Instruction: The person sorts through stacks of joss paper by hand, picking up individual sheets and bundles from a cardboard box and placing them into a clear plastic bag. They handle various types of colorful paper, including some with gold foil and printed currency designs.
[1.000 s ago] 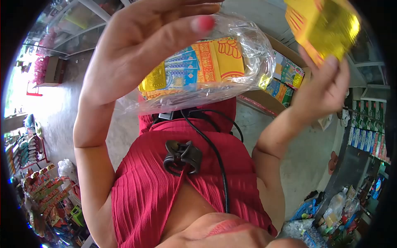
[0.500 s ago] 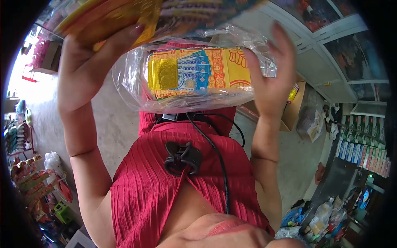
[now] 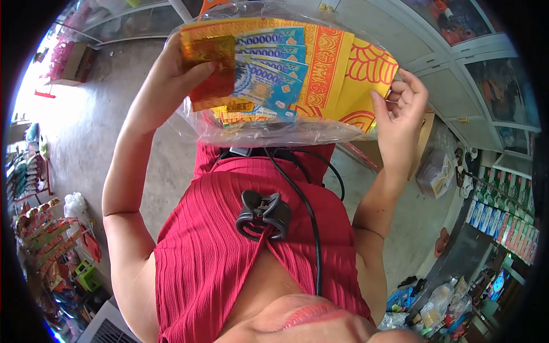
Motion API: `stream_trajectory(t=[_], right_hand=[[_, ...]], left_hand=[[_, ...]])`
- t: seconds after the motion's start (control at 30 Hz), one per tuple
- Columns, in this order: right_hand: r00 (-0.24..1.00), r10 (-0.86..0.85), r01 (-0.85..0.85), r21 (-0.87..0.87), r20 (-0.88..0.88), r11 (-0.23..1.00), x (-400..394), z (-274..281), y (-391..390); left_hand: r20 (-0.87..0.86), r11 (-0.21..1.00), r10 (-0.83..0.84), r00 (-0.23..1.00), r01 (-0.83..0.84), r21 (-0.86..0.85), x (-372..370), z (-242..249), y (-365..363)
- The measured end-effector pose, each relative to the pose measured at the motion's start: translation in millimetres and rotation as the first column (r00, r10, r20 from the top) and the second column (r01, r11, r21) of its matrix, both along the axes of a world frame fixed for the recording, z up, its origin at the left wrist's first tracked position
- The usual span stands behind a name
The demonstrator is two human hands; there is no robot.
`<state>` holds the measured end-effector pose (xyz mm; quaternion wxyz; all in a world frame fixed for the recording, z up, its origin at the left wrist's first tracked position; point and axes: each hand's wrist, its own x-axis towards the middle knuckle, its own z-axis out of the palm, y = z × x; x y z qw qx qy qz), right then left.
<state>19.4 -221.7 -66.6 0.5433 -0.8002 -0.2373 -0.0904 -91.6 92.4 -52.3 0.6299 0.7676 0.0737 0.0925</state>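
A yellow joss paper pack [image 3: 329,74], printed with red patterns, a fan of blue banknote designs and a gold foil square, spans the space between my hands. My left hand [image 3: 171,80] grips its left end, thumb pressed on the foil. At the right edge, my right hand [image 3: 403,106] pinches the pack between thumb and curled fingers. Beneath it, a clear plastic bag [image 3: 274,136] rests over my lap. Part of another yellow pack [image 3: 231,116] shows inside the bag; the upper pack covers the rest.
A cardboard box [image 3: 424,134] stands on the floor beyond my right hand. White glass-fronted cabinets [image 3: 440,83] line the upper right. Boxed goods [image 3: 497,197] fill a shelf at right, and packaged goods [image 3: 51,246] crowd the left. A black cable [image 3: 303,200] runs down my front.
My left hand has lowered the raised pack over the bag, and its printed face now shows. My right hand, open before, has closed on the pack's right edge.
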Motion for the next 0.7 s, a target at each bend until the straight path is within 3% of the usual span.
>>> stream_trajectory(t=[0.03,0.07,0.1,0.17,0.2,0.27,0.43,0.47,0.57,0.63,0.67,0.7], right_hand=[[1.000,0.003,-0.003,0.001,-0.005,1.000,-1.4,-0.4,2.6],[0.998,-0.061,0.062,-0.166,0.011,0.984,-2.8,0.6,4.6],[0.992,-0.121,0.127,-0.327,0.039,0.937,-3.1,1.5,6.1],[0.990,-0.119,0.140,-0.397,0.078,0.907,-1.0,0.5,6.4],[0.984,-0.094,0.152,-0.443,0.151,0.883,1.5,-2.1,6.2],[0.974,-0.065,0.166,-0.488,0.218,0.857,5.1,-3.8,5.3],[0.971,0.019,0.164,-0.721,0.239,0.674,13.4,5.7,-2.8],[0.971,0.012,0.168,-0.722,0.237,0.671,14.4,7.8,-3.5],[0.958,0.023,0.184,-0.672,0.287,0.718,17.4,14.5,-9.7],[0.946,0.160,0.015,-0.532,0.281,0.846,22.2,22.8,-20.5],[0.986,0.136,-0.087,-0.382,0.102,0.920,22.0,29.5,-24.4],[0.990,0.106,-0.061,-0.390,0.093,0.919,25.3,32.8,-33.1]], left_hand=[[0.082,0.996,0.031,0.996,-0.038,0.083,1.3,-5.5,-2.4],[0.059,0.968,0.098,0.993,-0.109,0.225,0.1,-6.8,-4.7],[0.057,0.968,0.099,0.993,-0.109,0.226,-1.1,-2.9,-7.2],[-0.049,0.867,0.166,0.985,-0.121,0.483,-2.4,4.1,-10.6],[-0.051,0.867,0.168,0.984,-0.123,0.484,-1.6,6.3,-12.0],[-0.039,0.679,0.142,0.989,-0.069,0.731,-0.6,8.4,-14.4],[-0.061,0.556,0.042,0.997,0.028,0.831,7.5,-27.0,-2.6],[-0.060,0.503,0.022,0.998,0.041,0.863,8.5,-33.2,0.6],[-0.165,0.556,0.052,0.985,0.108,0.824,9.5,-23.8,-3.1],[-0.188,0.580,0.016,0.982,0.144,0.802,13.4,-20.5,-5.1],[-0.180,0.610,0.034,0.983,0.122,0.783,15.6,-19.9,-5.8],[-0.176,0.640,0.057,0.983,0.099,0.762,18.3,-21.4,-5.8]])
